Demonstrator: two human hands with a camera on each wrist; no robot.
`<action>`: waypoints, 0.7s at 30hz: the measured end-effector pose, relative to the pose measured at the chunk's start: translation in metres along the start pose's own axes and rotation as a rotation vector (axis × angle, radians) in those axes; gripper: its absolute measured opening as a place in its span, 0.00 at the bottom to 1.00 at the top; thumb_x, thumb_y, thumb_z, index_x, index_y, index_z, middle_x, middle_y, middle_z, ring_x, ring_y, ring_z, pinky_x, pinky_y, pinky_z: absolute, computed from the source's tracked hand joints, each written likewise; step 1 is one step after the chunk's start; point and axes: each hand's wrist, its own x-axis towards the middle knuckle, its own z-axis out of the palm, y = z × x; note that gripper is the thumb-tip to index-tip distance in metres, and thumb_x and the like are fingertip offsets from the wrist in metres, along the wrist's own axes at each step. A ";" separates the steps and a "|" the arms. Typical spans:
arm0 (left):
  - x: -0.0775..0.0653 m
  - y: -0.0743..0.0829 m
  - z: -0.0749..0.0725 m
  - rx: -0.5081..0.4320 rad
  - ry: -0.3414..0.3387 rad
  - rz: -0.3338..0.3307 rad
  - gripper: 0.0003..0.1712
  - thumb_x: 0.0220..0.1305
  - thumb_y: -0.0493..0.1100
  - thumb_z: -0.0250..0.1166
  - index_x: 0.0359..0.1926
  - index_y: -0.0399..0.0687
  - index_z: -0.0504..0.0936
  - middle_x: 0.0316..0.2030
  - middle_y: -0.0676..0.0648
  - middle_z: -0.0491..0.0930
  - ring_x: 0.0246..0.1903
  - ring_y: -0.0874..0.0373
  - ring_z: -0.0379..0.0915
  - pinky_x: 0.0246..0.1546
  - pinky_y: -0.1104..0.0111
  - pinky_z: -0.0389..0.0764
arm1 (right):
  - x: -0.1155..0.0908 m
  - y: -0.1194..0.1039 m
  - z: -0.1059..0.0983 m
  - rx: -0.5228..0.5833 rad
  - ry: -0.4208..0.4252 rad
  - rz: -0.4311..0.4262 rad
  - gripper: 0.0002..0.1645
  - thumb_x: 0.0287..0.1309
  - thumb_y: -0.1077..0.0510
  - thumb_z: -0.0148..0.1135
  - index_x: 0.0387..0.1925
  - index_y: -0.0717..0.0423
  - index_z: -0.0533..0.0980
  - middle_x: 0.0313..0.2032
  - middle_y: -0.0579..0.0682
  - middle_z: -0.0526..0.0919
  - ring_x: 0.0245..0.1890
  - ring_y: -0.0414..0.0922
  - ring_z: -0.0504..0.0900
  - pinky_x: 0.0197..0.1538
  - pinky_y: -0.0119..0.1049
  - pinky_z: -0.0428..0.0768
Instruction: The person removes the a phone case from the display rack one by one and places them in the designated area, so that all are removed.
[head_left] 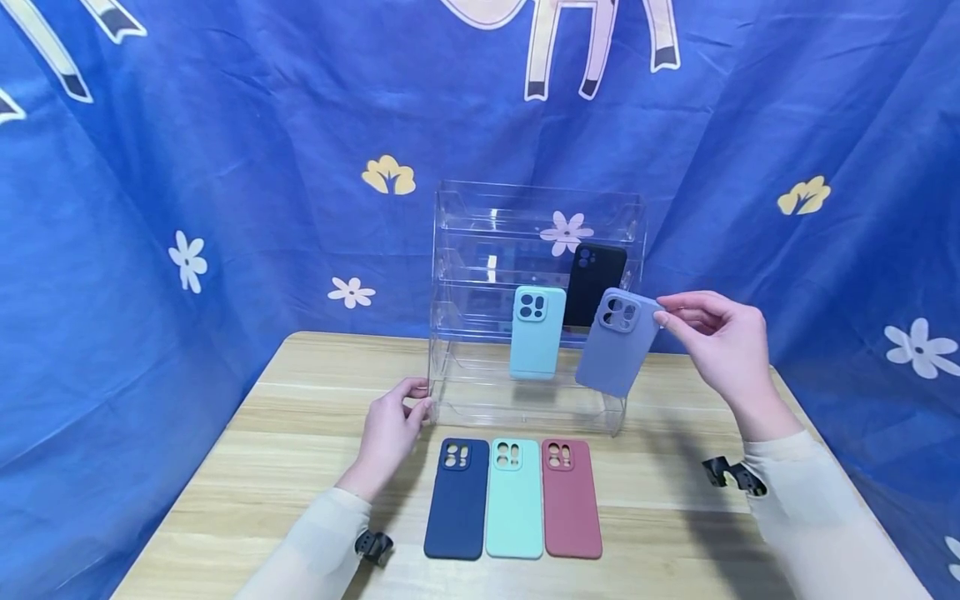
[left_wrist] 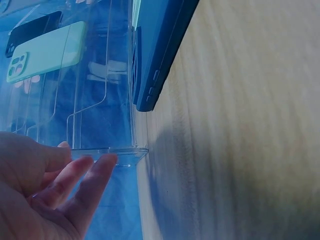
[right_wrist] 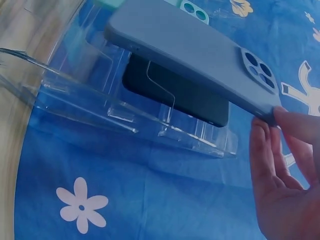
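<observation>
A clear tiered display rack (head_left: 480, 408) stands on the table. My right hand (head_left: 720, 342) pinches a periwinkle phone case (head_left: 618, 354) by its upper corner, holding it tilted in front of the rack's right side. Partly hidden behind it, a black phone case (head_left: 596, 279) leans on a higher tier. A light aqua phone case (head_left: 537, 342) stands upright on the rack, just left of the held one. My left hand (head_left: 390, 429) touches the rack's lower left side with its fingertips; in the left wrist view the fingers (left_wrist: 95, 185) are fairly straight against the clear edge.
In front of the rack, a navy phone case (head_left: 456, 508), a mint phone case (head_left: 514, 508) and a maroon phone case (head_left: 572, 508) lie side by side on the wooden table (head_left: 300, 417). A blue patterned curtain (head_left: 247, 167) hangs behind the rack.
</observation>
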 end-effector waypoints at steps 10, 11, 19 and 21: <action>0.000 0.002 0.000 0.006 0.000 -0.006 0.19 0.71 0.36 0.66 0.61 0.43 0.80 0.49 0.42 0.87 0.33 0.47 0.89 0.19 0.73 0.83 | -0.008 0.017 -0.012 -0.064 -0.153 0.102 0.18 0.59 0.48 0.77 0.46 0.54 0.89 0.34 0.25 0.88 0.31 0.28 0.85 0.32 0.21 0.81; 0.000 0.002 0.000 0.008 0.001 -0.004 0.19 0.71 0.36 0.66 0.61 0.43 0.80 0.49 0.42 0.87 0.33 0.48 0.89 0.19 0.73 0.83 | -0.009 0.019 -0.013 -0.066 -0.168 0.104 0.18 0.58 0.49 0.77 0.46 0.54 0.89 0.33 0.26 0.88 0.30 0.29 0.85 0.31 0.22 0.81; 0.000 0.002 0.000 0.006 0.011 0.006 0.18 0.71 0.35 0.66 0.60 0.41 0.81 0.48 0.41 0.87 0.32 0.47 0.89 0.20 0.73 0.83 | -0.014 0.039 -0.019 -0.091 -0.310 0.164 0.18 0.58 0.50 0.77 0.45 0.57 0.88 0.32 0.37 0.90 0.29 0.35 0.84 0.31 0.27 0.82; 0.001 0.001 0.000 0.009 0.012 0.011 0.18 0.71 0.35 0.66 0.60 0.41 0.81 0.48 0.41 0.87 0.32 0.47 0.89 0.20 0.73 0.83 | -0.016 0.044 -0.020 -0.077 -0.355 0.189 0.18 0.59 0.51 0.77 0.46 0.58 0.87 0.34 0.41 0.91 0.31 0.36 0.86 0.33 0.28 0.84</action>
